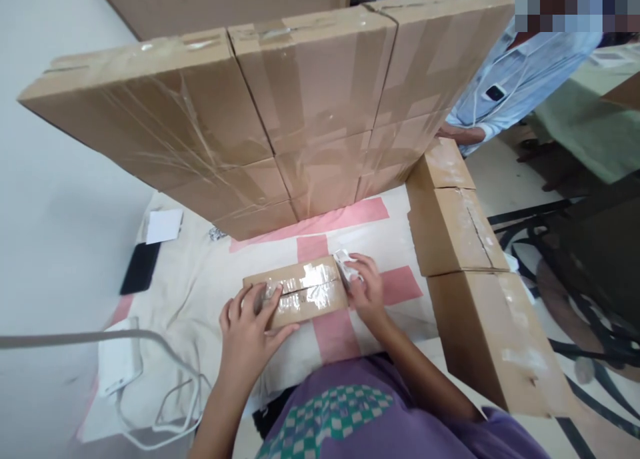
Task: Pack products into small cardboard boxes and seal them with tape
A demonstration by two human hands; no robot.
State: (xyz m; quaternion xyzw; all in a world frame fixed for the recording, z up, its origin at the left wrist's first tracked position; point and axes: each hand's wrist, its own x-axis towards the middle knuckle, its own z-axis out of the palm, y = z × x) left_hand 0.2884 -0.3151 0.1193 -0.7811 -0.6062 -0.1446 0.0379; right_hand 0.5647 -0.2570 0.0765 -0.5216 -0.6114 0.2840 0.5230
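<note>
A small taped cardboard box (311, 291) lies on the pink-and-white cloth in front of me, its top seam covered with shiny clear tape. My left hand (253, 322) grips its left end, fingertips on the top and thumb along the near side. At the box's right end, my right hand (366, 289) pinches a small crumpled white and shiny thing (345, 262), whose kind I cannot make out. That thing is against or very close to the box end; the fingers partly cover it.
Behind the box stands a tall wall of taped cartons (320, 105). A row of cardboard boxes (475, 279) borders the right side. At left are a black phone (141, 268), white paper (165, 226) and a white adapter (120, 355) with cable. Another person (525, 79) stands behind the cartons.
</note>
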